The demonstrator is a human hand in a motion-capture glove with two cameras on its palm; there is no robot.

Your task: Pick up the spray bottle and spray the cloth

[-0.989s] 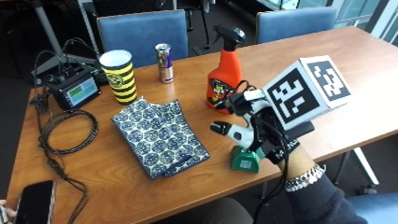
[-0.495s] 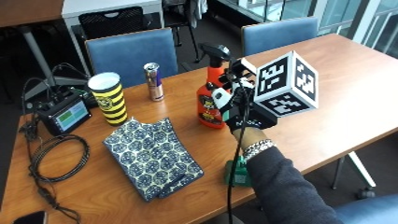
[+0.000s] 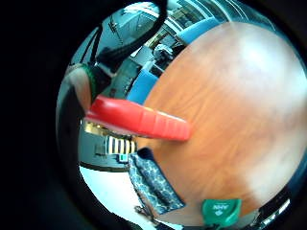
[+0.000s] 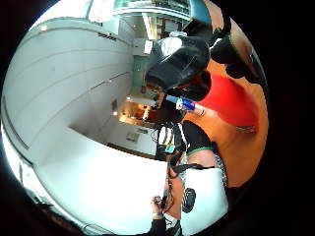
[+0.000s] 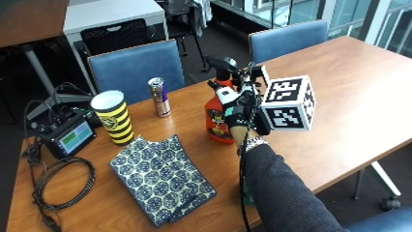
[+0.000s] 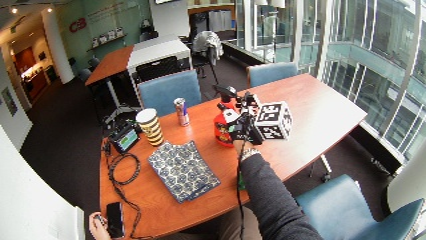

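Seen from across the wooden table [image 5: 347, 72]: gloved right hand [image 5: 239, 107] at the near side of an orange spray bottle [image 5: 221, 123], fingers bent around its body just under the black trigger head. Bottle upright, base on the tabletop, near the table's middle. Folded blue-and-white patterned cloth [image 5: 161, 176] flat on the table, nearer the person and apart from the bottle. Yellow-and-black striped cup [image 5: 113, 117] and a slim drink can [image 5: 159, 97] upright toward the far edge, beside a small screen device [image 5: 66, 138] with a coil of black cable [image 5: 59, 181]. Two blue chairs [image 5: 132, 65] behind the table.

From the wider angle: same hand [image 6: 239, 121] against the bottle [image 6: 222, 129], dark sleeve reaching in from the near edge. Cloth [image 6: 182, 170] between bottle and the person's seat; cup [image 6: 150, 125] and can [image 6: 180, 111] beyond it. Phone [image 6: 114, 219] at the table's near corner.

From the palm, little-finger side: red-orange bottle body [image 3: 139, 120] close against the palm, table surface [image 3: 240, 110] behind it, cloth [image 3: 153, 184] and a small green object [image 3: 219, 211] lying farther off on the wood.

From the palm, thumb side: black trigger head [image 4: 177, 61] looming large, orange body [image 4: 229, 101] below it, can [image 4: 192, 105] on the table beyond.
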